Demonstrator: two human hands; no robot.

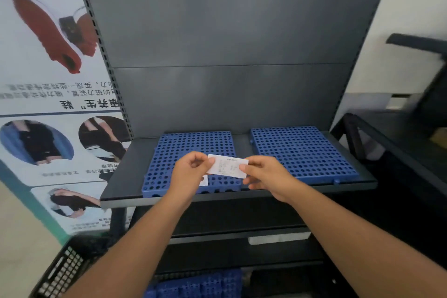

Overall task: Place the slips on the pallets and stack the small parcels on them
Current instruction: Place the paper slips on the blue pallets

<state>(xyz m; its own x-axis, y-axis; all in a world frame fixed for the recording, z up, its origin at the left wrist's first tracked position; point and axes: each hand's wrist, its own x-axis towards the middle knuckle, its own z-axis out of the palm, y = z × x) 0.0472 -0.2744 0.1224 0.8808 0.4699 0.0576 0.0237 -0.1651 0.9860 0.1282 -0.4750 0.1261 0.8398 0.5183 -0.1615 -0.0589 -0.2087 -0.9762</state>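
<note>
Your left pallet point(179, 150) and right pallet point(302, 150) are blue, dotted with round holes; your slip point(227, 167) is white, dark-printed; the shelf point(130, 176) dark grey.

person: two bare arms | left hand point(191, 173): bare | left forearm point(145, 237): uncovered to the frame edge at 7 o'clock | right hand point(268, 176): bare | right forearm point(350, 227): uncovered to the frame edge at 4 o'clock
</note>
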